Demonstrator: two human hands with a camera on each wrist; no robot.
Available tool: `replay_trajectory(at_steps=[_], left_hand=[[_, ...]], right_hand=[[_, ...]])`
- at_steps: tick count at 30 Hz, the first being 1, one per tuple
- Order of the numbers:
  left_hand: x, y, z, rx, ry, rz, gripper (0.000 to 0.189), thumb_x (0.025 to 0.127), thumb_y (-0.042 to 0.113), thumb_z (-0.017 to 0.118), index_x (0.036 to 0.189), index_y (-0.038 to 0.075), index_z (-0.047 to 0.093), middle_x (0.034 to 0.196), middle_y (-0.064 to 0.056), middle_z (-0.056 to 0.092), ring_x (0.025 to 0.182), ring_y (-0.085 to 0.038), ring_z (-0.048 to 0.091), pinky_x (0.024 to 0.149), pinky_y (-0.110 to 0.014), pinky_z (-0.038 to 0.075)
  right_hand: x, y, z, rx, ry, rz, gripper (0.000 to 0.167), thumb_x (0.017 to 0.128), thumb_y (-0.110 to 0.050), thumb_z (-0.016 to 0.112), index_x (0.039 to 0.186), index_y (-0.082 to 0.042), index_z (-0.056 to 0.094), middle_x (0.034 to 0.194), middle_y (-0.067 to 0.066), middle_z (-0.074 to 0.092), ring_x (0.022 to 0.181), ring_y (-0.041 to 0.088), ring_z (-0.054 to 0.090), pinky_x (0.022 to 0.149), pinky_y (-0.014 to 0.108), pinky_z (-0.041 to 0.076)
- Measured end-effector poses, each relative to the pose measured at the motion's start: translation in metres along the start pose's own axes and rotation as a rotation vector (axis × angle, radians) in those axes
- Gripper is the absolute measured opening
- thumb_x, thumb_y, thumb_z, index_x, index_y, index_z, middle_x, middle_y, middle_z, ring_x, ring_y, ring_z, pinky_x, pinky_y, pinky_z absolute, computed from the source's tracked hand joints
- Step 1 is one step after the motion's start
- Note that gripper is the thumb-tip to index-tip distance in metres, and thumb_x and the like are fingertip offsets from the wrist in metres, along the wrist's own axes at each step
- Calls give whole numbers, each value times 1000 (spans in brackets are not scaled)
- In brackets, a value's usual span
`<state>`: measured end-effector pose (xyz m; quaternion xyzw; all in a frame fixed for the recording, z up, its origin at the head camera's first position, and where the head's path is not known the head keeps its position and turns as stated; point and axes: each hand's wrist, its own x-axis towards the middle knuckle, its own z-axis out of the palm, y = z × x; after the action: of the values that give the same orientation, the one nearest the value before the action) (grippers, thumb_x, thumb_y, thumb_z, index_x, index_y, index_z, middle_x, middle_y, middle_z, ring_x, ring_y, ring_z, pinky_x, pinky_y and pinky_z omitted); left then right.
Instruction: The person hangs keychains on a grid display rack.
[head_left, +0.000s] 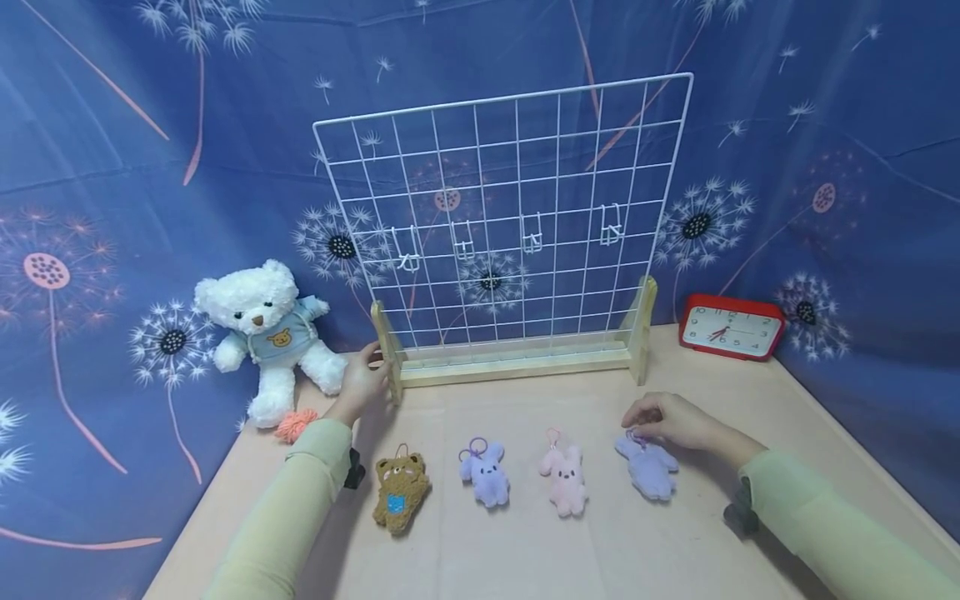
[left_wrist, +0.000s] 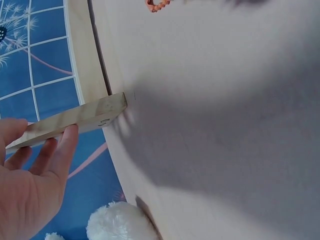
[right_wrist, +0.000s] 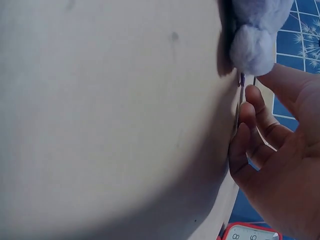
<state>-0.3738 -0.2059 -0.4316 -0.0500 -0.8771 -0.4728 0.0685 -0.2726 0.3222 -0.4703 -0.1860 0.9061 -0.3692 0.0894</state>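
Observation:
My left hand [head_left: 365,385] grips the left wooden foot [left_wrist: 75,117] of the grid stand, thumb on one side and fingers on the other. At the right, my right hand [head_left: 678,421] has its thumb and fingertips at the ring of a purple plush keychain [head_left: 651,471], pinching it by the top; the plush [right_wrist: 252,47] hangs over the table edge of the right wrist view. To its left lie a pink plush keychain [head_left: 567,482], another purple plush keychain [head_left: 488,477] with a ring, and a brown bear keychain [head_left: 401,493], in a row.
The white wire grid [head_left: 517,179] stands upright behind the row, with several white hooks [head_left: 533,235] across its middle. A white teddy bear [head_left: 273,333] sits at the left by an orange yarn bundle [head_left: 296,425]. A red clock [head_left: 732,327] stands at the back right.

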Motion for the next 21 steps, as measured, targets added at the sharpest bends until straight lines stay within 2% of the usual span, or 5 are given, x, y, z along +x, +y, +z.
replay_trajectory(at_steps=[7, 14, 21], left_hand=[[1, 1, 0, -16, 4, -16, 53, 104, 12, 57, 152, -4, 41, 139, -32, 54, 120, -49, 58, 104, -51, 50], [1, 1, 0, -19, 4, 1, 52, 104, 9, 57, 151, -5, 41, 138, -33, 54, 119, -49, 59, 103, -51, 52], [1, 2, 0, -23, 10, 4, 51, 104, 8, 56, 151, -5, 42, 137, -33, 55, 118, -50, 59, 103, -53, 51]], right_hand=[[2, -3, 1, -7, 3, -9, 11, 88, -4, 77, 97, -9, 75, 97, 1, 70, 96, 21, 62, 85, 29, 55], [5, -2, 4, -26, 3, 12, 11, 88, -6, 78, 86, -14, 70, 83, -2, 63, 85, 20, 55, 75, 30, 49], [5, 0, 4, -57, -27, 0, 7, 92, -7, 72, 88, -11, 67, 85, -5, 62, 86, 16, 56, 80, 31, 50]])
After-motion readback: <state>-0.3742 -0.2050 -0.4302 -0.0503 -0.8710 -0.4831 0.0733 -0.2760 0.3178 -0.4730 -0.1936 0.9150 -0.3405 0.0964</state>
